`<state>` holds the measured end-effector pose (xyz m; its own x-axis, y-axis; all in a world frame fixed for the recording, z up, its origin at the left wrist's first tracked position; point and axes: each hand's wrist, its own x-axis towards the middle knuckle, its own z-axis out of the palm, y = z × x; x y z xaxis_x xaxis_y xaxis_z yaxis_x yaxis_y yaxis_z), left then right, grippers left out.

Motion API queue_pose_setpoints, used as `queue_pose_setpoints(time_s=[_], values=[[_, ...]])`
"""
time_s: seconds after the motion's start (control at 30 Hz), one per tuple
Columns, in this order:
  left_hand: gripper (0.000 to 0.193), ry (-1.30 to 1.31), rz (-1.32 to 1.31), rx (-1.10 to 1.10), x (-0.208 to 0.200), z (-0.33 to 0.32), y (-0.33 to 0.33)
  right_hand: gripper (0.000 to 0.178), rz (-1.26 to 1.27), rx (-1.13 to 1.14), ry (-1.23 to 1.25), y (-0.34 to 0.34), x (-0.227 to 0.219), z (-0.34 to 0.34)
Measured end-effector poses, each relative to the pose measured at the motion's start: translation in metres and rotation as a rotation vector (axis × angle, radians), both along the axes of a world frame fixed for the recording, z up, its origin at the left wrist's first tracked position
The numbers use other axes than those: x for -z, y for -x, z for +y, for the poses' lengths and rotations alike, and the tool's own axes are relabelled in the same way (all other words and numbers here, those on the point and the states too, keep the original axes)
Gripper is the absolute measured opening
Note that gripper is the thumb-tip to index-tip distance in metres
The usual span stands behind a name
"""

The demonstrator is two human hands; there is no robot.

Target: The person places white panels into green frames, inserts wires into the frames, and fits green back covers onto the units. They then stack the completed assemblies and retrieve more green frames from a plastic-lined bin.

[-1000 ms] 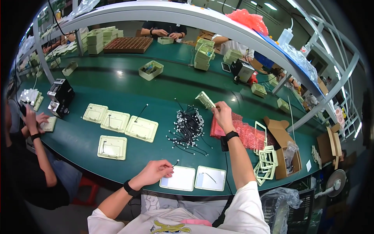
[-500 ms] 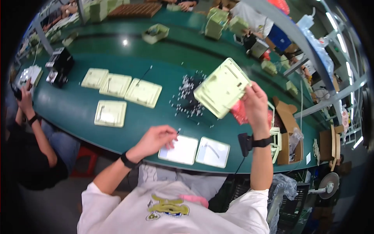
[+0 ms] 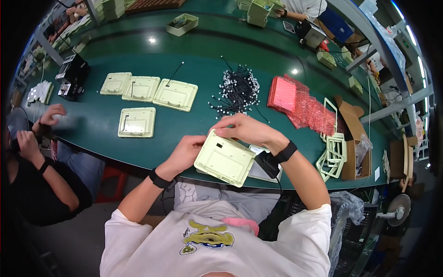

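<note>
A cream plastic panel (image 3: 224,160) with a small dark square opening is tilted up in front of me at the table's near edge. My right hand (image 3: 242,131) grips its upper left corner, thumb and fingers closed together there. At its left edge, my left hand (image 3: 185,153) has its fingers closed against the panel; the fingertips are partly hidden, so a small part between them cannot be ruled out. Behind it, a flat pale panel (image 3: 263,174) lies on the table, mostly covered. Beyond my hands is a heap of short black cables (image 3: 240,87) with white ends.
Similar cream panels (image 3: 176,95) lie to the left, some with a black cable. Red bubble wrap (image 3: 302,104), cream frames (image 3: 331,157) and an open cardboard box (image 3: 359,157) are at right. A co-worker's hand (image 3: 53,113) moves at the far left, near a black device (image 3: 71,76).
My right hand has brought the cream panel down and left from above the table. My left hand has risen slightly to meet its edge. The co-worker's hands at left have shifted.
</note>
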<state>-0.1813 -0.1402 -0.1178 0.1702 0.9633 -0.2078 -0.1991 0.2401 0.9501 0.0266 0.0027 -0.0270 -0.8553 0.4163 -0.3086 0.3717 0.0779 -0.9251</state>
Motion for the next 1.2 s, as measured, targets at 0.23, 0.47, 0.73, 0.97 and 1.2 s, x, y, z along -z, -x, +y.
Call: queue_pose_setpoints(time_s=[0.23,0.47,0.73,0.97,1.2], values=[[0.028,-0.033,0.002,0.015,-0.003,-0.002,0.002,0.032,-0.009,0.025,0.067,0.003,0.004,0.011],[0.025,0.027,-0.047,0.002,0.000,-0.005,0.004,0.034,-0.022,0.008,0.062,0.005,0.004,0.005],[0.020,-0.064,-0.085,-0.015,0.004,-0.011,0.006,0.031,-0.054,-0.050,-0.037,0.010,-0.001,0.003],[0.028,0.003,0.120,-0.089,0.001,-0.013,0.019,0.032,-0.147,-0.107,-0.041,0.019,0.021,0.003],[0.047,0.007,0.470,-0.051,-0.020,-0.025,0.007,0.034,-0.163,-0.155,-0.343,0.034,0.054,0.009]])
